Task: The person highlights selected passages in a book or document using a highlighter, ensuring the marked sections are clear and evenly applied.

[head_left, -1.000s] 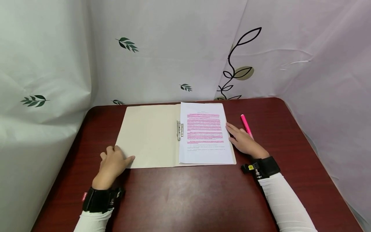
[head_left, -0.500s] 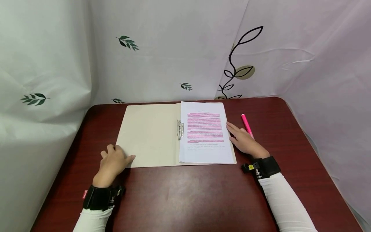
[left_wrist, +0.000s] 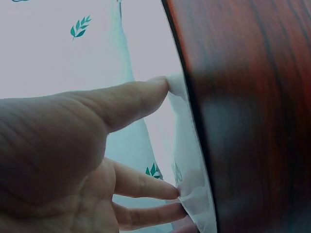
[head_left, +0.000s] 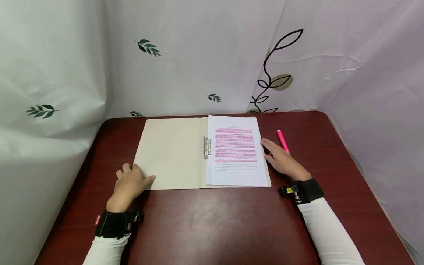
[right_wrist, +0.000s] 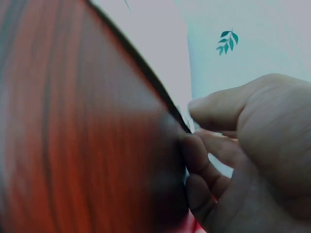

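A cream folder [head_left: 173, 154] lies open on the dark wooden table. On its right half is a stack of white paper [head_left: 232, 176], the top page marked with pink highlighter lines. A metal clip [head_left: 207, 147] sits at the fold. My left hand [head_left: 129, 184] rests at the lower-left corner of the folder, thumb on the cover and fingers spread along its left edge. My right hand [head_left: 283, 160] touches the right edge with its fingertips; in the right wrist view its thumb [right_wrist: 218, 109] is above that edge and the other fingertips beside it.
A pink highlighter [head_left: 282, 141] lies on the table [head_left: 205, 228] just behind the right hand, partly covered by it. A pale leaf-printed curtain [head_left: 182, 66] hangs behind and along the sides of the table.
My right hand has shifted slightly right, its fingertips now at the folder's edge. The left hand keeps its place on the folder. The head view has moved a little.
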{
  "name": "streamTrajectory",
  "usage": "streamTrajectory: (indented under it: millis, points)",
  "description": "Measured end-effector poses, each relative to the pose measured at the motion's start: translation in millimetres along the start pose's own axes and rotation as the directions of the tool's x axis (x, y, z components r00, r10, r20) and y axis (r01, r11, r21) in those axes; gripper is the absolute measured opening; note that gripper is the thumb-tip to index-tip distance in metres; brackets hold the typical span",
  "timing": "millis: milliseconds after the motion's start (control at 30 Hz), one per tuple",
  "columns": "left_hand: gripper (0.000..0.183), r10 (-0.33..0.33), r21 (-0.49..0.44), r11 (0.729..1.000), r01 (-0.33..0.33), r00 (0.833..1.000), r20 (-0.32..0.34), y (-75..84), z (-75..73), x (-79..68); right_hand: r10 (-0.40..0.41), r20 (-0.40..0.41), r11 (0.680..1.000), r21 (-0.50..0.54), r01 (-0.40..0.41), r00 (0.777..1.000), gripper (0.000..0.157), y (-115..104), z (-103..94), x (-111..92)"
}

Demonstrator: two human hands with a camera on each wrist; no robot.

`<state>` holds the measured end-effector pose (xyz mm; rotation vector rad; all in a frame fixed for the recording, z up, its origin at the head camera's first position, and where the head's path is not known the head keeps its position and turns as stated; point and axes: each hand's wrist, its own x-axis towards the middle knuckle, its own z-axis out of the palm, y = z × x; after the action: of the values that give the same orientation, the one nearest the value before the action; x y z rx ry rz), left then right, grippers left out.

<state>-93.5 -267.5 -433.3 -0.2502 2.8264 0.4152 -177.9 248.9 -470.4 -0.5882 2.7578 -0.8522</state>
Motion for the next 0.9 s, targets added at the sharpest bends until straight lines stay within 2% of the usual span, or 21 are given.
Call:
streamTrajectory:
  millis: [200,400,533,733,800,900]
  points:
    - [0.08,-0.009,-0.009,1.0,0.009,1.0,-0.014,1.2,-1.7,-4.9,-0.006,-0.153,0.998,0.066,0.017,0.988,0.049,-0.8,-12.5,-6.1]
    - [0.074,0.017,-0.015,1.0,-0.019,0.992,-0.123,7.7,-4.1,-9.9,0.025,-0.287,1.0,-0.008,-0.028,0.958,0.044,5.8,-30.6,-10.3]
    - [0.073,0.054,-0.045,0.997,-0.064,0.977,-0.207,16.7,-7.9,-9.0,0.077,-0.287,0.995,-0.045,-0.093,0.955,0.047,14.6,-40.5,-10.5]
    - [0.063,0.096,-0.141,0.98,-0.139,0.957,-0.273,32.1,-14.9,-2.6,0.164,-0.228,0.983,-0.042,-0.178,0.96,0.051,25.4,-46.2,-4.9]
    - [0.058,0.111,-0.172,0.97,-0.171,0.943,-0.315,37.9,-15.2,0.5,0.192,-0.202,0.978,-0.043,-0.205,0.96,0.054,27.8,-46.3,-2.5]
    - [0.051,0.146,-0.202,0.949,-0.241,0.906,-0.396,48.9,-14.5,4.7,0.238,-0.164,0.967,-0.056,-0.25,0.957,0.058,30.6,-45.9,0.4]
